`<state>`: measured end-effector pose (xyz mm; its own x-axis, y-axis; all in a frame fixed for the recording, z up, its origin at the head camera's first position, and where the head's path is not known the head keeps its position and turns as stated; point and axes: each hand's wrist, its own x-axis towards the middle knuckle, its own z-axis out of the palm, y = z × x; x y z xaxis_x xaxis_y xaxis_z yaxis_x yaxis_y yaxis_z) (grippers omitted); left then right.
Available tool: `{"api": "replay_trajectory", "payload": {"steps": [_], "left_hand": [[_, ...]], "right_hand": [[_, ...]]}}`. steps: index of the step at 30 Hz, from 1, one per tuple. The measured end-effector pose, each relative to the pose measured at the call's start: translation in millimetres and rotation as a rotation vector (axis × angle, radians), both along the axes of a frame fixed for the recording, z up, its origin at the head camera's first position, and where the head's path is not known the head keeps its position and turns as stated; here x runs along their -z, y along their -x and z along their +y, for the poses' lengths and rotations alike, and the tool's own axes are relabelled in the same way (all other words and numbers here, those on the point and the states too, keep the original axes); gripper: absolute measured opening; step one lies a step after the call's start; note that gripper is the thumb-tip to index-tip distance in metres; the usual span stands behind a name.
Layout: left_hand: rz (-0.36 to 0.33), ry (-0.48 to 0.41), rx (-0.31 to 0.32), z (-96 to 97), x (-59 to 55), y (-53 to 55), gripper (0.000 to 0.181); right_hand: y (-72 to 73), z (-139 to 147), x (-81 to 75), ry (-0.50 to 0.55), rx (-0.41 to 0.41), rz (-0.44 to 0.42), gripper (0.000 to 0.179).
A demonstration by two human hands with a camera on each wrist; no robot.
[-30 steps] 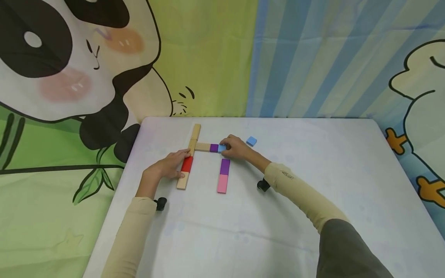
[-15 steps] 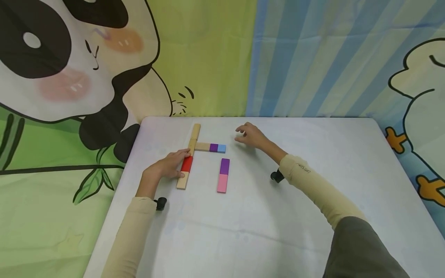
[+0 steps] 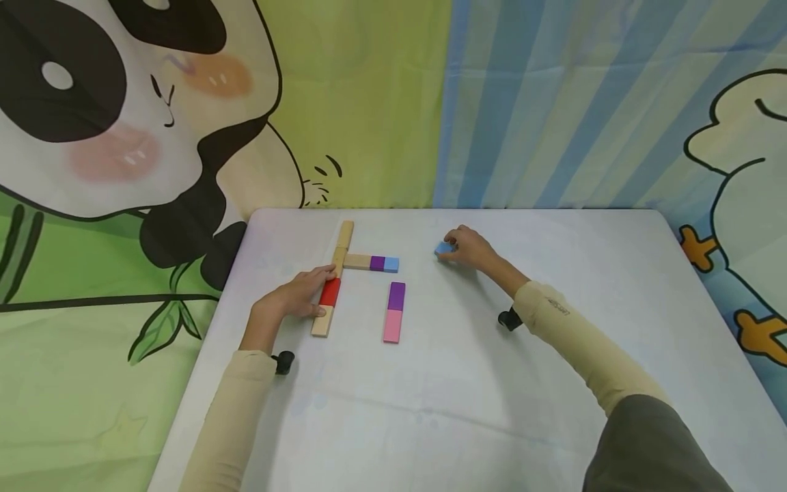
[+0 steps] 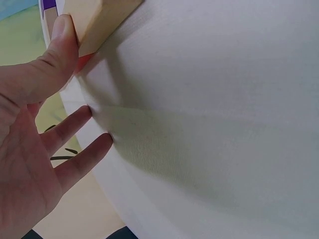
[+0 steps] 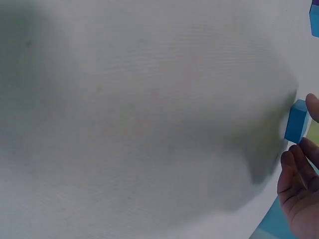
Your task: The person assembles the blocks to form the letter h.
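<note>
My right hand (image 3: pixel 472 248) pinches a small blue block (image 3: pixel 443 249) between thumb and fingers, low over the white table at the back. In the right wrist view the thumb lies at one end of that block and a fingertip at the other. My left hand (image 3: pixel 298 292) rests along a line of blocks, fingers fairly straight, the thumb against the near plain wooden block (image 3: pixel 322 321) and the fingertips by the far end of the red block (image 3: pixel 330 292). The left wrist view shows two straight fingers spread beside the line.
From the line, a wooden block (image 3: pixel 357 262), a purple block (image 3: pixel 378 264) and another blue block (image 3: pixel 391 264) branch off to the right. Apart from them, a longer purple block (image 3: pixel 396 296) and a pink block (image 3: pixel 392 326) lie end to end. A printed curtain (image 3: pixel 363 102) hangs behind.
My right hand has let go of the blue block at the branch's end, moved right, and taken hold of the loose blue block. The left hand has stayed in place.
</note>
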<state>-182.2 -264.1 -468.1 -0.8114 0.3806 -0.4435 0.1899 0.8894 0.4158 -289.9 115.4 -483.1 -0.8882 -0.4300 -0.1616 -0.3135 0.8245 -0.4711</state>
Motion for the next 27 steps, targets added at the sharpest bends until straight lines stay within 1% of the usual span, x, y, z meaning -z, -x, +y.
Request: {"api": "replay_trajectory", "payload": {"steps": [2,4,7,9,11,14,16,17,23,27], "left_hand": [[0.005,0.001,0.003,-0.5,0.5,-0.4,0.081],[0.010,0.002,0.004,-0.9,1.0,-0.9,0.081],[0.017,0.004,0.010,-1.8,1.9,-1.2,0.081],[0.016,0.005,0.009,-2.1,2.4,-1.0,0.082],[0.016,0.004,0.010,-2.4,2.7,-0.7,0.082],[0.008,0.000,0.001,-2.5,2.6,-0.5,0.082],[0.007,-0.002,-0.002,-2.6,2.5,-0.5,0.081],[0.006,-0.004,-0.002,-2.7,2.5,-0.5,0.081],[-0.001,-0.007,-0.004,-1.9,2.5,-0.8,0.081],[0.003,-0.003,-0.003,-1.4,1.8,-0.4,0.081]], "right_hand": [[-2.8,1,1.9,0.008,0.015,-0.010,0.049],[-6.2,0,3.6,0.041,0.029,-0.016,0.046],[-11.9,-3,7.2,0.120,0.009,0.000,0.042],[-17.1,-8,8.4,0.186,-0.031,0.011,0.041],[-23.0,-15,8.7,0.243,-0.095,0.024,0.040],[-31.6,-29,7.8,0.303,-0.183,0.040,0.039],[-35.6,-38,9.0,0.320,-0.219,0.051,0.038],[-37.4,-42,9.7,0.329,-0.225,0.047,0.038],[-44.9,-58,16.7,0.335,-0.222,0.001,0.039],[-46.3,-65,18.7,0.330,-0.232,0.011,0.039]]}}
